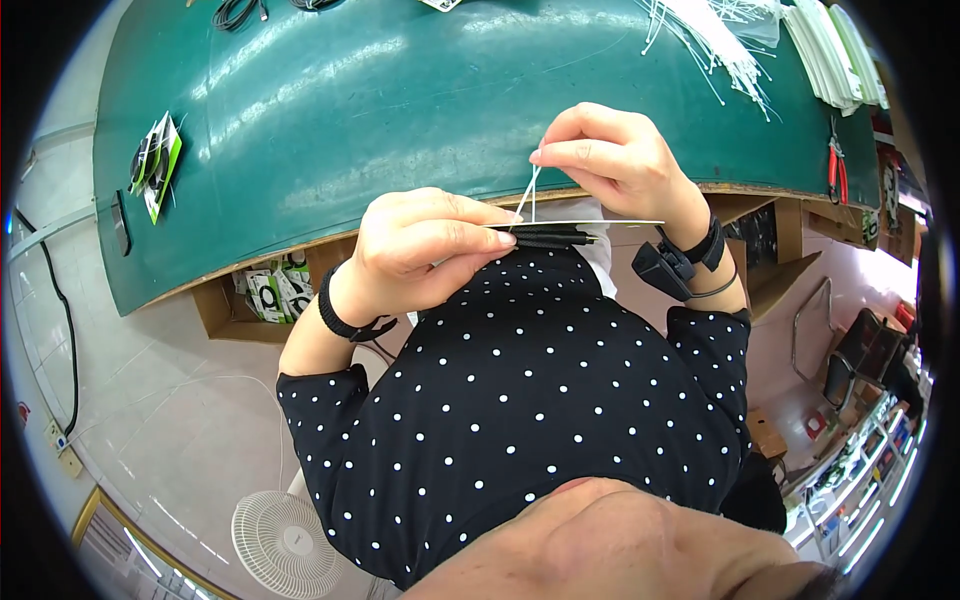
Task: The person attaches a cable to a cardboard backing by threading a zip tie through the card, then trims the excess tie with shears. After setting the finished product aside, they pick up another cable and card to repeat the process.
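Observation:
My left hand (425,250) grips a flat white card with a bundle of black cable (555,238) lying along its underside, held level in front of my chest. My right hand (610,160) is above and to the right, pinching the two ends of a thin white cable tie (527,195) that runs down to the card and cable. Both hands hover just at the near edge of the green table mat (400,100). Black bands sit on both wrists.
A heap of loose white cable ties (715,40) and stacked white cards (830,55) lie at the mat's far right. Red-handled cutters (836,170) rest at the right edge, packaged cables (155,165) at the left. A box of packages (270,290) sits under the table; a white fan (285,545) stands on the floor.

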Tool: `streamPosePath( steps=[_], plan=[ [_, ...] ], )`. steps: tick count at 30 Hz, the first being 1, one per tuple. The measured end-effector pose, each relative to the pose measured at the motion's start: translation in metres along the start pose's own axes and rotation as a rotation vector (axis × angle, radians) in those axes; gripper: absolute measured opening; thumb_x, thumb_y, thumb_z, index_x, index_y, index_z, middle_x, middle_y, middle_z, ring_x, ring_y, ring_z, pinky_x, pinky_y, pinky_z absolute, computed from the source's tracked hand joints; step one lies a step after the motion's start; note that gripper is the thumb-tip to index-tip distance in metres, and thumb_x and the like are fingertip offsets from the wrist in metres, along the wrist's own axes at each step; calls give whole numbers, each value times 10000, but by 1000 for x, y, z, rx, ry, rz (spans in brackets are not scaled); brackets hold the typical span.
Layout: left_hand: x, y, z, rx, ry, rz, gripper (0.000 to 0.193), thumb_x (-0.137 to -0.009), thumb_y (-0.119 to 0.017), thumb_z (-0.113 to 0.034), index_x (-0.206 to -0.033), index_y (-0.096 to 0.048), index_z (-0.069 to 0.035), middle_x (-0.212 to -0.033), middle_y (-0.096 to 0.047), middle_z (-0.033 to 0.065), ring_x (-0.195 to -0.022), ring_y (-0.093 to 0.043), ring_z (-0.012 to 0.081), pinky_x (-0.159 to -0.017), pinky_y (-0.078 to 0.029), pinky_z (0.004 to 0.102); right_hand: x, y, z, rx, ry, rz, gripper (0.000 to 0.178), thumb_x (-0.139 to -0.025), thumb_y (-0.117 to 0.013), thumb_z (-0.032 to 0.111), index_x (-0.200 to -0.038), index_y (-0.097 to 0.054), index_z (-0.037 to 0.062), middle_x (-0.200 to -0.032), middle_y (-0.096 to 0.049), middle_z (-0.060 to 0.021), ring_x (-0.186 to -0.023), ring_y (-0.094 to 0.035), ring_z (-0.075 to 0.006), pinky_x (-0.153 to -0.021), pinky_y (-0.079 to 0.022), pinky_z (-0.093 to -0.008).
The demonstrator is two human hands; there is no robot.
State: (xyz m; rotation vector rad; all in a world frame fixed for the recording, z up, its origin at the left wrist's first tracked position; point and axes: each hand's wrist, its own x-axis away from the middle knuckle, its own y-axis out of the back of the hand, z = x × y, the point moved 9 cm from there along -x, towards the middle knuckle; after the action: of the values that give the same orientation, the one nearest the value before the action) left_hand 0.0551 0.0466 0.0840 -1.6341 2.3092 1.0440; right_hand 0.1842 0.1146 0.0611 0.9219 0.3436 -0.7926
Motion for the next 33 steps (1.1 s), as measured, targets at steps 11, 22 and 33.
streamPosePath(
  steps=[11, 22, 33],
  plan=[
    [-1, 1, 7, 86, 86, 3, 196, -666, -765, 40, -826, -689, -45, -868, -712, 124, -708, -674, 201, -587, -508, 257, 2, -9, 1, -31, 61, 81, 229, -695, -680, -53, -905, -684, 36, -802, -626, -83, -648, -625, -189, -533, -495, -263],
    [5, 0, 21, 235, 178, -37, 182, -686, -764, 23, -848, -714, -43, -862, -691, 85, -747, -671, 185, -612, -522, 260, 6, -10, 2, -167, -28, 82, 206, -716, -689, -34, -912, -681, 27, -795, -621, -88, -631, -612, -182, -519, -475, -250],
    [19, -6, 56, 620, 517, -111, 317, -692, -735, 112, -985, -633, 41, -936, -614, 107, -853, -643, 172, -758, -530, 265, 19, -24, -16, -245, -237, 196, 231, -712, -685, 44, -942, -676, 36, -837, -614, -67, -680, -612, -180, -563, -484, -266]
  ],
)
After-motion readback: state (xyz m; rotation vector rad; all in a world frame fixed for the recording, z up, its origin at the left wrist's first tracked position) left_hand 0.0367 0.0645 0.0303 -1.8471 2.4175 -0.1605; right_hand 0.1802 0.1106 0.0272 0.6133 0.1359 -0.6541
